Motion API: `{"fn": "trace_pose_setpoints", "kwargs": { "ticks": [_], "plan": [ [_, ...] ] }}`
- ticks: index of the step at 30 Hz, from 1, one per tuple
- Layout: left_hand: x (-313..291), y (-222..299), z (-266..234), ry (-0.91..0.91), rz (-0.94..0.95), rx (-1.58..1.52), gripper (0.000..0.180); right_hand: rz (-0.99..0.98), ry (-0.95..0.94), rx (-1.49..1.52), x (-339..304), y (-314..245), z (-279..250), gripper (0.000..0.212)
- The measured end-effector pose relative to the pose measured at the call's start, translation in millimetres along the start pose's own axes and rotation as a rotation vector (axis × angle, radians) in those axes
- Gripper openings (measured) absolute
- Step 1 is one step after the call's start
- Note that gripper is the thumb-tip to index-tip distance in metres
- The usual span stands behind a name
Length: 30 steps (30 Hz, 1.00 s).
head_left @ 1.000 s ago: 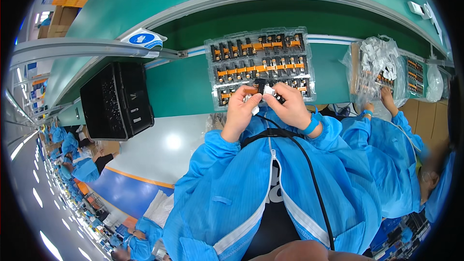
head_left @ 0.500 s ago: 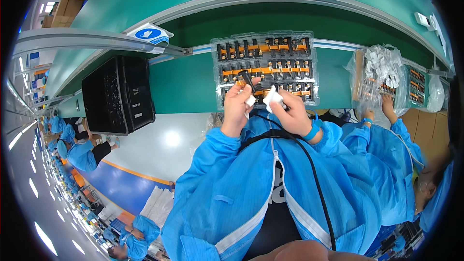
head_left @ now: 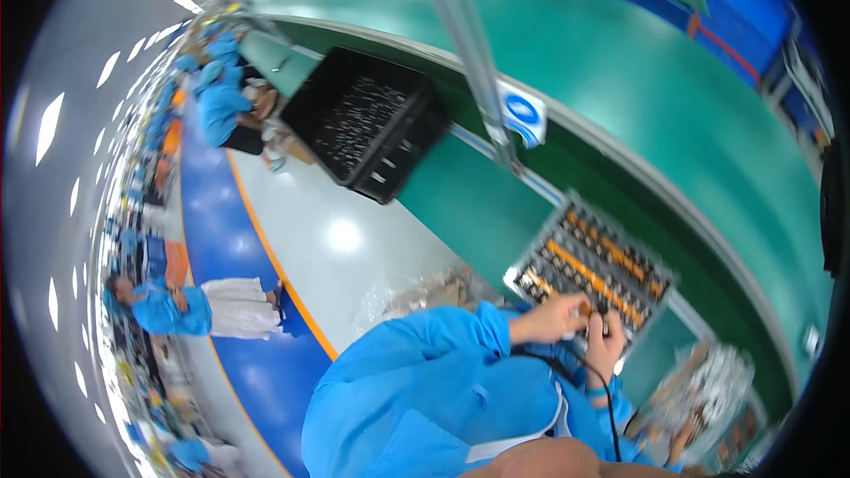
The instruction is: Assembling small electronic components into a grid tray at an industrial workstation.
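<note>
A clear plastic tray [head_left: 522,276] lies tilted in view at the lower right, with rows of small black parts [head_left: 591,281] joined by orange strips. My left hand [head_left: 551,319] is closed at the near edge of that tray, its fingertips on a small black part [head_left: 603,308]. Facing it, my right hand [head_left: 606,347] has its fingers pinched together close to the same part. What lies inside the right fingers is blurred and mostly hidden. A black cable [head_left: 591,370] runs beside the right wrist.
A large black bin [head_left: 372,124] with many small light bits stands on the green bench [head_left: 478,195]. A metal post [head_left: 469,44] with a blue-and-white sign [head_left: 524,113] rises behind. At the lower right, a co-worker's hands are by a clear bag of white pieces [head_left: 713,389].
The view has swung left and tilted, so bench, bin and tray appear turned. My hands have drawn closer together; the white cloth seen in them before is no longer distinguishable.
</note>
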State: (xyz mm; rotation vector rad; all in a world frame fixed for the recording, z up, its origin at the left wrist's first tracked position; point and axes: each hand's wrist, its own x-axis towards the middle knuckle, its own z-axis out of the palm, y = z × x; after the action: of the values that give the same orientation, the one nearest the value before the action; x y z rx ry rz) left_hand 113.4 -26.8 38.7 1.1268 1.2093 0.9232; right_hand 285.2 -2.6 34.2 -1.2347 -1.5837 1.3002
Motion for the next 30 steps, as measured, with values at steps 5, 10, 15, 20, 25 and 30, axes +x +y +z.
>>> {"fn": "trace_pose_setpoints", "kwargs": {
  "ticks": [5, 10, 15, 20, 25, 30],
  "plan": [
    [-3, -7, 4, 0.123, 0.101, 0.193, 0.022, 0.014, 0.050, -0.101, 4, 14, 3, 0.024],
    [7, -16, -10, 0.178, 0.026, 0.130, 0.025, 0.017, 0.074, -0.069, 26, 6, 20, 0.028],
    [13, -19, -16, -0.005, -0.202, -0.665, 0.014, 0.349, -0.026, 0.829, 40, 5, 24, 0.023],
    [10, -13, -18, 0.043, -0.189, -0.670, 0.015, 0.545, -0.028, 1.200, 37, 12, 17, 0.026],
    [5, -5, -9, 0.126, -0.306, -0.748, 0.013, 0.702, 0.036, 1.607, 40, 39, 1, 0.015],
    [15, -43, -7, 0.142, -0.168, -0.539, 0.014, 0.674, 0.130, 1.248, 46, 31, 6, 0.016]
  ]
}}
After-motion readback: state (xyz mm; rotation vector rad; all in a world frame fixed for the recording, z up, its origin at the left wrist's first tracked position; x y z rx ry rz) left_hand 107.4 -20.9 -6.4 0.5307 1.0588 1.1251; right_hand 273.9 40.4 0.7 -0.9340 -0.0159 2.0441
